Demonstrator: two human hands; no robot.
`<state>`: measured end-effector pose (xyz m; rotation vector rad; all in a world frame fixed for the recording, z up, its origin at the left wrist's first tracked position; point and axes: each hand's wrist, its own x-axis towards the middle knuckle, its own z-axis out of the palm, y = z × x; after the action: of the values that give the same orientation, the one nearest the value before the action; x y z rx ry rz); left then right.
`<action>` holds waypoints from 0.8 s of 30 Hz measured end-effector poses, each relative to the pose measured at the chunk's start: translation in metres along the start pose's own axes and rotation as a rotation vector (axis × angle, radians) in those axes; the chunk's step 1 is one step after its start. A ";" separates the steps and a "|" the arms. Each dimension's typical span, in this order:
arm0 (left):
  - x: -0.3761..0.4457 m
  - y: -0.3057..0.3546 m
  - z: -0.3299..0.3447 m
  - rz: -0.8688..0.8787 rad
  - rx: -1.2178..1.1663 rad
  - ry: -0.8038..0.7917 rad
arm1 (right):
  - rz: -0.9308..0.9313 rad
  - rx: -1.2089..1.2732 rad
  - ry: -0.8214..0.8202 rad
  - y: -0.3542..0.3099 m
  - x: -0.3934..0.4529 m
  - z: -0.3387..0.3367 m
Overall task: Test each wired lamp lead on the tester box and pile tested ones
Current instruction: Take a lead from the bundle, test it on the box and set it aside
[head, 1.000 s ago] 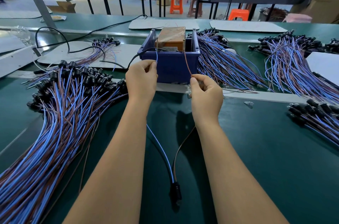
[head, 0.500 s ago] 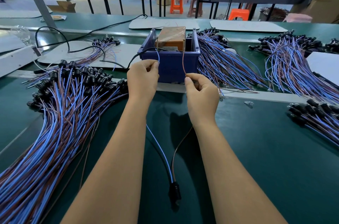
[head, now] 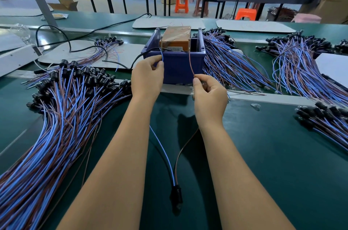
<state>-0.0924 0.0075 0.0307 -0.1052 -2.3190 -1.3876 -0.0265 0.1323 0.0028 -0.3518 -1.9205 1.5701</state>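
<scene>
An orange tester box point(head: 176, 38) sits inside a blue plastic bin point(head: 180, 68) at the middle of the green table. My left hand point(head: 146, 79) pinches the blue wire point(head: 163, 152) of one lamp lead, its tip raised toward the box's left side. My right hand point(head: 209, 96) pinches the brown wire point(head: 190, 60) of the same lead, whose end reaches up to the box's right corner. The lead's black lamp socket point(head: 177, 195) lies on the table between my forearms.
A big pile of blue and brown leads with black sockets point(head: 62, 109) spreads on the left. More bundles lie right of the bin point(head: 231, 66), at far right point(head: 301, 64) and at the right edge point(head: 325, 122). A black cable point(head: 120, 64) runs into the bin.
My right hand has shifted slightly left and back while its brown wire stays up at the box. My left hand has barely moved.
</scene>
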 end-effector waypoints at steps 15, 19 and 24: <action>0.003 0.005 0.005 0.009 0.039 -0.044 | -0.002 0.004 0.000 0.000 0.000 -0.001; -0.001 0.003 0.004 -0.025 -0.006 0.039 | 0.008 0.003 0.007 0.001 0.001 -0.001; -0.006 -0.005 -0.002 -0.071 -0.022 0.077 | 0.010 0.005 0.009 0.002 0.001 0.001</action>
<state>-0.0875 0.0040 0.0249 0.0240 -2.2649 -1.4267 -0.0280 0.1329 0.0010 -0.3664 -1.9110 1.5773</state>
